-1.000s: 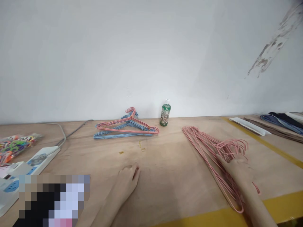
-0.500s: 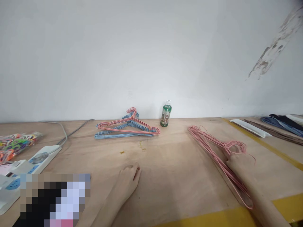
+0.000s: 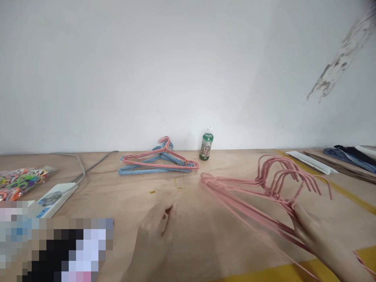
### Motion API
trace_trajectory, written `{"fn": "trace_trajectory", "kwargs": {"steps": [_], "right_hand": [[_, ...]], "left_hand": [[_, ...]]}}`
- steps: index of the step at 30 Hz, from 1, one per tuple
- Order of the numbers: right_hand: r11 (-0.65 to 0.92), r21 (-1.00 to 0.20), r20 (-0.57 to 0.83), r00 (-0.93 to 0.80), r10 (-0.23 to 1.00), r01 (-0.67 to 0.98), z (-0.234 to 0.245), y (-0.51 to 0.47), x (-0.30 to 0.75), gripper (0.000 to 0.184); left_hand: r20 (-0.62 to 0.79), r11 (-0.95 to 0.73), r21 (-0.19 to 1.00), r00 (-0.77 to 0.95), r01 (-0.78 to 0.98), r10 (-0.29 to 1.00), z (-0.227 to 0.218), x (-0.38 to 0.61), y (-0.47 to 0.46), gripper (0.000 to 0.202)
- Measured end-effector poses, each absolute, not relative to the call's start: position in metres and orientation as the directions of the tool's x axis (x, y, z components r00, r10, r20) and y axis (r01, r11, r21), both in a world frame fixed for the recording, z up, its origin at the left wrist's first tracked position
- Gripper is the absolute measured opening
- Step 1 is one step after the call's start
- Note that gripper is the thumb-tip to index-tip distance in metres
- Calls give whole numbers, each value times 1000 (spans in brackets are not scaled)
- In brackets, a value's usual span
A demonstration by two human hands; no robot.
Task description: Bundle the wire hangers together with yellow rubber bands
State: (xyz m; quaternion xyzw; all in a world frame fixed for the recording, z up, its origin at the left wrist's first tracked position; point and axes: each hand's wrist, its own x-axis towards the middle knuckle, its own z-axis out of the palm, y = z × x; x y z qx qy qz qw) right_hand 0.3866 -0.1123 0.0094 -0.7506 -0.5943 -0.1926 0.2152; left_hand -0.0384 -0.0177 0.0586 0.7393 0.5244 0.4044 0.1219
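Note:
My right hand (image 3: 311, 227) is wrapped around a bunch of pink wire hangers (image 3: 243, 196) near the base of their hooks. The hooks fan out beyond my fingers. The bunch is tilted, its far corner pointing toward the table's middle, and its near bars are blurred. To the left, my left hand (image 3: 155, 225) is low over the wooden table (image 3: 194, 243), fingers loosely bent and thumb slightly apart, with nothing visible in it. Small yellow bands (image 3: 178, 188) lie beyond it. A stack of pink and blue hangers (image 3: 158, 168) rests farther back.
A green-labelled bottle (image 3: 206, 145) stands by the wall. On the left are a power strip (image 3: 63, 194) with cables and a bag of colourful items (image 3: 25, 180). A white flat piece (image 3: 310, 161) and folded dark cloth (image 3: 358, 156) lie at the right.
My right hand has raised and turned the bunch of pink hangers, bringing its far corner leftward and spreading the hooks. My left hand has shifted slightly.

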Motion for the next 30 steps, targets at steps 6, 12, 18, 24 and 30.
{"fn": "trace_trajectory", "kwargs": {"steps": [6, 12, 18, 24, 30], "right_hand": [[258, 175, 570, -311, 761, 950, 33, -104, 304, 22], [474, 193, 618, -482, 621, 859, 20, -72, 241, 33], [498, 95, 552, -462, 694, 862, 9, -49, 218, 36], [458, 148, 599, -448, 664, 877, -2, -40, 208, 46], [455, -32, 586, -353, 730, 890, 8, -51, 199, 37]], "left_hand": [[632, -599, 366, 283, 712, 722, 81, -25, -81, 32], [331, -510, 161, 440, 845, 835, 53, -28, -61, 55], [56, -307, 120, 302, 944, 952, 48, -27, -41, 50], [51, -297, 114, 293, 948, 955, 39, -20, -33, 59], [123, -278, 315, 251, 907, 960, 29, -24, -27, 59]]}}
